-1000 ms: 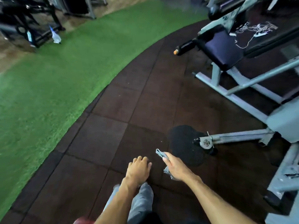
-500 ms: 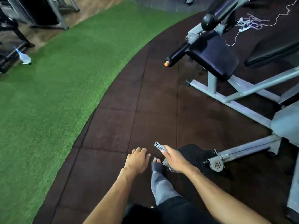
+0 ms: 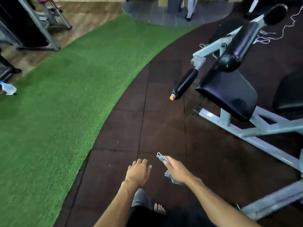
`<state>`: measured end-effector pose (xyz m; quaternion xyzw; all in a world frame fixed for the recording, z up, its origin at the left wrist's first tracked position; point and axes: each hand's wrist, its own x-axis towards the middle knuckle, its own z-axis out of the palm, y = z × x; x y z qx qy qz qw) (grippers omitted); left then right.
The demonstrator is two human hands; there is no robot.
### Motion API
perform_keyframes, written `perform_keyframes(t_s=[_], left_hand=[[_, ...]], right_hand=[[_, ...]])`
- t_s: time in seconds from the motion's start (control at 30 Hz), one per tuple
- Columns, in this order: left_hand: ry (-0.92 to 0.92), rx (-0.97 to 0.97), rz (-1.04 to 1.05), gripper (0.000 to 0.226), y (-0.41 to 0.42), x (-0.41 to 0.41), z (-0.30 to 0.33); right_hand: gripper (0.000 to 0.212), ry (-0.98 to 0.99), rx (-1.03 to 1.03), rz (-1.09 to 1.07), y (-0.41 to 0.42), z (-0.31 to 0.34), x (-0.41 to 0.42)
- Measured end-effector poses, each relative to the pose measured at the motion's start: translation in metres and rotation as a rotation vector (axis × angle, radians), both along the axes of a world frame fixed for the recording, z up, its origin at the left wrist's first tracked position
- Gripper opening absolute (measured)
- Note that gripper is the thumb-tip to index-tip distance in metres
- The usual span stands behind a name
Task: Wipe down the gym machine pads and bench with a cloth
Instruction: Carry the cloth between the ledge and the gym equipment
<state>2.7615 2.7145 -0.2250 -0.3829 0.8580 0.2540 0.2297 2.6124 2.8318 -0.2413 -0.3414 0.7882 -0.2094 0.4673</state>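
Note:
My right hand [image 3: 177, 171] holds a folded grey cloth [image 3: 161, 157] low in the head view, over the dark rubber floor. My left hand [image 3: 138, 172] hangs beside it, fingers loosely curled, holding nothing. Ahead to the right stands a gym machine with a dark seat pad [image 3: 229, 94], a black roller pad [image 3: 241, 45] above it and a black handle with an orange end cap [image 3: 183, 86]. Both hands are well short of the machine. A second black pad [image 3: 290, 94] shows at the right edge.
The machine's grey steel frame [image 3: 255, 138] runs across the floor on the right. Green turf [image 3: 65, 104] curves along the left. Another machine frame [image 3: 37, 25] stands at the far left, with a plastic bottle [image 3: 8, 88] nearby. White cords [image 3: 270, 36] lie behind the machine. Someone's legs [image 3: 190, 7] stand far off.
I have walked forward and the view has tilted up: the seat pad and roller are closer and larger. The black weight plate on the floor has dropped out of view. Both hands keep their pose.

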Motion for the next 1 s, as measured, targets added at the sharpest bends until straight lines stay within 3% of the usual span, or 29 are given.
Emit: perform_keyframes(t_s=[0.27,0.47,0.63,1.0], left_hand=[[-0.001,0.006,-0.072,0.039,-0.209,-0.138,-0.013],[-0.026,0.039,-0.111,0.041,-0.375,-0.247,-0.002],[-0.015,0.049,-0.136,0.041,-0.490,-0.345,-0.003],[0.014,0.026,-0.149,0.039,-0.727,-0.618,-0.007]], right_hand=[[0.040,0.025,0.018,-0.025,-0.200,-0.018,-0.129],[0.030,0.028,0.014,-0.022,-0.356,0.000,-0.236],[0.036,0.024,0.052,-0.075,-0.467,0.003,-0.326],[0.044,0.036,0.068,-0.029,-0.711,-0.005,-0.593]])
